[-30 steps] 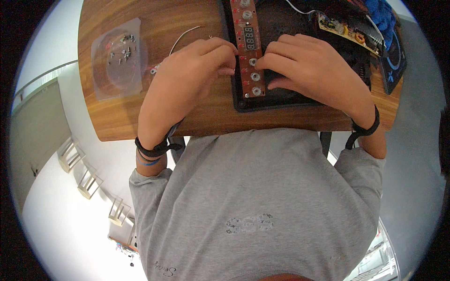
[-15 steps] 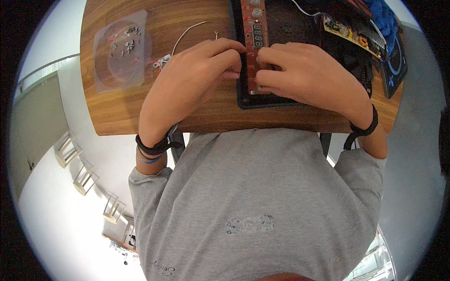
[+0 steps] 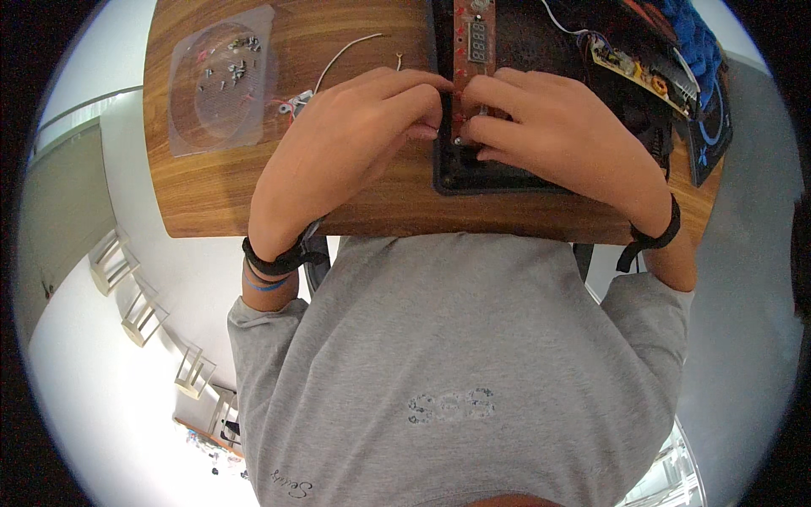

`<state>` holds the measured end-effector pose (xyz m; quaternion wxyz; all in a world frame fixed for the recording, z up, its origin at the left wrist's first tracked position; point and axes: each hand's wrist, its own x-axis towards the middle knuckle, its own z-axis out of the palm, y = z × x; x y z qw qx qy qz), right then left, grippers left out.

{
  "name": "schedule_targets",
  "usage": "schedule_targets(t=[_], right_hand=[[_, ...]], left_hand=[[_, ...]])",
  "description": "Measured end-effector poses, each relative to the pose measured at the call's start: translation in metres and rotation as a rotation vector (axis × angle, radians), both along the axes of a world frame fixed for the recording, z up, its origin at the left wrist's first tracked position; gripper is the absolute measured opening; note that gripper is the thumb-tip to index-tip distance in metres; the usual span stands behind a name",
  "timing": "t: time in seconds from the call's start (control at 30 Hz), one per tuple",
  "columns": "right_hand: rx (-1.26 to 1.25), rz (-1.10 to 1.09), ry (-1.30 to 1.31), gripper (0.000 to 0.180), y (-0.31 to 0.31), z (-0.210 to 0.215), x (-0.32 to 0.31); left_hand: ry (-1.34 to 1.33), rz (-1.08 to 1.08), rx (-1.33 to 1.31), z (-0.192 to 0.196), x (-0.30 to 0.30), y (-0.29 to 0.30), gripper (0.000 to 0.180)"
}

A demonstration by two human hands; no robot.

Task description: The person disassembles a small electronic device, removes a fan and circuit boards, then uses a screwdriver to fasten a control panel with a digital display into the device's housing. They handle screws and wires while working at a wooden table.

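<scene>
A narrow reddish-brown circuit board [image 3: 461, 52] with a small digit display [image 3: 478, 42] lies lengthwise along the left side of a black shallow housing [image 3: 473, 179]. My left hand [image 3: 359, 127] reaches its index fingertip to the board's left edge, the other fingers bent; its thumb shows below, off the board. My right hand [image 3: 549, 127] has its fingers curled down on the board's right side, gripping it near the close end. Between the fingertips, details of the board are hidden. A screw head [image 3: 459, 141] sits at the board's near end.
To the left, a clear plastic lid [image 3: 182, 127] carries several small screws [image 3: 236, 69]. A white wire [image 3: 342, 57] and a small metal part [image 3: 296, 103] lie beside my left hand. Another circuit board [image 3: 629, 68] rests at the right, near blue cloth [image 3: 697, 42] and a dark panel [image 3: 708, 152].
The circuit board has slid away from me along the housing and slightly right. Both hands remain at it; the right hand's fingers now sit closer to its near end.
</scene>
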<state>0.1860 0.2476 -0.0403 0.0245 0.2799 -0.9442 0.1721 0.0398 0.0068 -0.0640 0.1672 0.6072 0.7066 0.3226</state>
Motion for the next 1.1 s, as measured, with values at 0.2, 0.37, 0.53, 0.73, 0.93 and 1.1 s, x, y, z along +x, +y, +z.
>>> schedule_targets(t=[0.2,0.37,0.53,0.73,0.93,1.1], right_hand=[[-0.03,-0.001,0.0,0.017,-0.002,-0.002,0.0],[-0.069,-0.012,-0.128,0.017,0.0,0.01,0.001],[-0.131,-0.048,-0.079,0.02,-0.002,0.007,0.003],[-0.176,-0.076,0.015,0.019,-0.008,0.003,0.001],[-0.202,-0.062,-0.017,0.022,-0.009,0.006,-0.004],[-0.155,-0.02,-0.041,0.019,-0.013,0.012,-0.009]], left_hand=[[-0.006,0.01,-0.006,0.001,0.0,-0.001,0.019],[-0.027,0.012,-0.035,0.005,0.0,-0.001,0.019],[-0.2,0.019,-0.058,-0.003,0.005,0.001,0.016],[-0.362,0.04,-0.043,0.004,0.004,0.003,0.016],[-0.449,0.076,-0.065,0.014,0.002,0.004,0.014],[-0.322,0.192,-0.011,0.016,-0.007,-0.012,0.013]])
